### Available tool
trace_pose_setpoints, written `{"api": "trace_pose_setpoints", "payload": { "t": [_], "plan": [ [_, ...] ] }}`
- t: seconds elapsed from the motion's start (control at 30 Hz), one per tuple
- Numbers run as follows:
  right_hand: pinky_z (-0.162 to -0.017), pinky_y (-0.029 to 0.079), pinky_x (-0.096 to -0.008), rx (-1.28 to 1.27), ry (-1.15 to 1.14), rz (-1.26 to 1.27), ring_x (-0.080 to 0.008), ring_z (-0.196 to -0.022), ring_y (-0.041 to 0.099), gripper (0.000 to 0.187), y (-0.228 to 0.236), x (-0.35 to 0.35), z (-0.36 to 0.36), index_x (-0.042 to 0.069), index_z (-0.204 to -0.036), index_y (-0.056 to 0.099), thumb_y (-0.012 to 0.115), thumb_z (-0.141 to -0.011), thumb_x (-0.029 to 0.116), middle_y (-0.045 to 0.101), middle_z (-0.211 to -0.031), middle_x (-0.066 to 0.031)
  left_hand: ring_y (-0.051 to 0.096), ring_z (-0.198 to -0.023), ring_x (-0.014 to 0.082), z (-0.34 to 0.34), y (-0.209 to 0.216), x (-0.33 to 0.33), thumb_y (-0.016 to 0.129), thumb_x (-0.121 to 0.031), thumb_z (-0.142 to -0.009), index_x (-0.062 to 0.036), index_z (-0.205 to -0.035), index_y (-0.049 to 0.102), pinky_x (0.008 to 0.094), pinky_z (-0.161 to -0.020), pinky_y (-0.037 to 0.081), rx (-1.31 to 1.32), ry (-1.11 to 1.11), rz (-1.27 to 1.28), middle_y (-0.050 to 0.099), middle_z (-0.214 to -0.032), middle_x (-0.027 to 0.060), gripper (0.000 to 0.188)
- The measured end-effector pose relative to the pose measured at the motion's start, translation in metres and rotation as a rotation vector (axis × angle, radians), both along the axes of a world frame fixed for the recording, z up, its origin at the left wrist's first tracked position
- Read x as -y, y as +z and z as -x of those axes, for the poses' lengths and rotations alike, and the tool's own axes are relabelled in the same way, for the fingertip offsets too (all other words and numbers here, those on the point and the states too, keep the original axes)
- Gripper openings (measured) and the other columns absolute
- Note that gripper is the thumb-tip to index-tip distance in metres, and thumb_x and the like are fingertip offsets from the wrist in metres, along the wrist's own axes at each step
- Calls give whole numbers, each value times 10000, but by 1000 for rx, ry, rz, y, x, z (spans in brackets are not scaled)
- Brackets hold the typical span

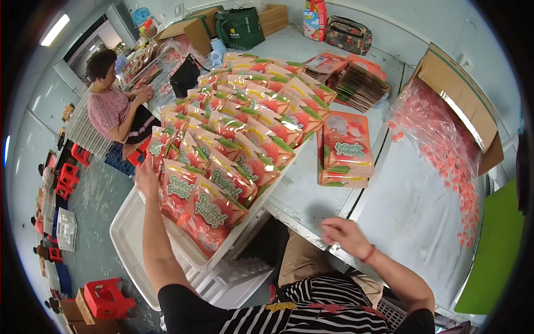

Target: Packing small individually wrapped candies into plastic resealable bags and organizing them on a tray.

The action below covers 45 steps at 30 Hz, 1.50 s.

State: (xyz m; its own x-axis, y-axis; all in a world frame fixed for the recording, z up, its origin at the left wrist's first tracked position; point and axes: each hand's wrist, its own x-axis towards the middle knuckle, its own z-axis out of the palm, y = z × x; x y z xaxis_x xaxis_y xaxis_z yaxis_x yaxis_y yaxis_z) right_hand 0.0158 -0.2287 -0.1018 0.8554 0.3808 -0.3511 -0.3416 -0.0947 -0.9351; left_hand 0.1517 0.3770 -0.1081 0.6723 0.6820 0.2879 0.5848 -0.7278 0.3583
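Pouches point(245, 128) fill the white tray point(266, 193) at eleven o'clock. The left hand point(146, 177) touches them at nine; I can't tell if it grips. The right hand point(346, 238), at four, is loose and free.

"Where do you see lettering?"
"Near my left hand point(147, 177), rounded green words stand on the pink pouches point(210, 214), with smaller yellow script. The pouch pile point(349, 145) on the tabletop point(411, 189) to my right bears similar green words, upside down."
"Farther off?"
"A yellow emblem point(234, 30) on the green bag point(247, 28); its writing is too small."
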Motion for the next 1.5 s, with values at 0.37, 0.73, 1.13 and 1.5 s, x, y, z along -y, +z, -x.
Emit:
{"api": "trace_pose_setpoints", "payload": {
  "t": [0.37,0.73,1.13,1.5],
  "plan": [
    [-581,565,-336,-270,-86,-172,-253,-677,653,383,-15,-138,-112,-9,-1150,415,522,-944,295,595,-841,-136,434,-1241,289,130,-49,-16,566,-454,-875,68,-1383,286,388,-1004,380,400,-42,1144,404,-1370,206,781],
    [-582,574,-333,-251,-143,-217,-245,-668,656,277,-16,-137,-106,-26,-1064,452,498,-953,223,593,-792,-130,466,-1204,287,120,-49,-16,571,-439,-877,66,-1366,314,379,-988,393,360,-70,1063,458,-1316,199,749],
    [-538,564,-325,-178,-200,-207,-221,-652,657,205,-22,-133,-110,42,-991,467,511,-944,237,566,-744,-72,461,-1186,404,69,-33,32,518,-336,-905,41,-1278,428,442,-985,376,480,41,-125,473,-1264,290,538],
    [-498,413,-342,929,71,158,-201,-537,514,148,30,-184,6,14,-844,505,603,-836,125,504,-612,-60,335,-1297,392,20,-24,30,330,-428,-968,12,-1371,336,415,-1084,241,488,-181,255,369,-1393,251,597]
  ]
}}
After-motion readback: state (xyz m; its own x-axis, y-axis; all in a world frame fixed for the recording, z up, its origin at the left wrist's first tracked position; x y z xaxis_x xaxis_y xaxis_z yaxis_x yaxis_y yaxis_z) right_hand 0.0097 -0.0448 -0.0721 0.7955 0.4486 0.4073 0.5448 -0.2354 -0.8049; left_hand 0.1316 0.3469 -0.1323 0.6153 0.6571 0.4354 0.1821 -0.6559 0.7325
